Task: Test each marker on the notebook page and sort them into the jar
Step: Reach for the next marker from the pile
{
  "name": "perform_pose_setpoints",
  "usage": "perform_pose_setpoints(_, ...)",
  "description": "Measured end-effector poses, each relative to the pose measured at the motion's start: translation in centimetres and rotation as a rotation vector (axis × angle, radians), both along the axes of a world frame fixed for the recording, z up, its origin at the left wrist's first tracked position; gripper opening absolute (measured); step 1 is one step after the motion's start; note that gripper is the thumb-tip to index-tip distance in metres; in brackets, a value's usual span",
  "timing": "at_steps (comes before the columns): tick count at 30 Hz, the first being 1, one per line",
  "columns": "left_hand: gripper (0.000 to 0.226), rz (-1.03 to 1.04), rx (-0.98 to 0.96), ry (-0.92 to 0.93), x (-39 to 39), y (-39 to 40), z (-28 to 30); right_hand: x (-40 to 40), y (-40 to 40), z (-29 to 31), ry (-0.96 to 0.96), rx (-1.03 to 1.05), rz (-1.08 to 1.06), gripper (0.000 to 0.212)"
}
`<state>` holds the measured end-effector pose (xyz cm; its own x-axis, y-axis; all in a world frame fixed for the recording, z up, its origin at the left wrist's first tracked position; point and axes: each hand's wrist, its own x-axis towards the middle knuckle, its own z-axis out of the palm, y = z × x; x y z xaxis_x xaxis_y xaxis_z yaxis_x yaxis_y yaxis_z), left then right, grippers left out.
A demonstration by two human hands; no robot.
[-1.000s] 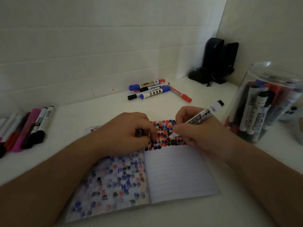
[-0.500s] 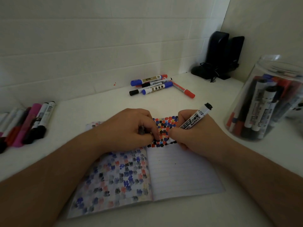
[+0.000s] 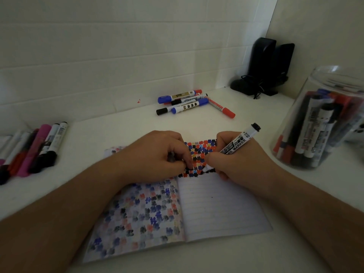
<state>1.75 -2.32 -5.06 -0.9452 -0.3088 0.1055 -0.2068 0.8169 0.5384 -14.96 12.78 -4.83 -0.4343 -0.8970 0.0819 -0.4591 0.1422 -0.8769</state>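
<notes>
Head view: right hand (image 3: 239,160) was clamped round black-tailed marker (image 3: 236,143), tip pressed to notebook (image 3: 220,209) page just below rows of coloured blots. Left hand (image 3: 157,154) was curled on notebook, small dark object, probably cap, pinched in fingers. Clear jar (image 3: 323,119) stood at right, filled with markers. Loose markers (image 3: 189,102) lay near wall; marker row (image 3: 37,148) lay at left. Black speakers (image 3: 266,66) sat in corner.

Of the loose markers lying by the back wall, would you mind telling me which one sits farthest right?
The red-capped marker, lying diagonally at the group's right edge; the other markers lie bunched together to its left.
</notes>
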Motion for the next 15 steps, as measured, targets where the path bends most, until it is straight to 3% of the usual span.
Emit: perform_pose_setpoints(15,0.021,0.004,-0.020,0.004,-0.03,0.01,0.00,0.03,-0.30,-0.29,0.032,-0.013,-0.003,0.028)
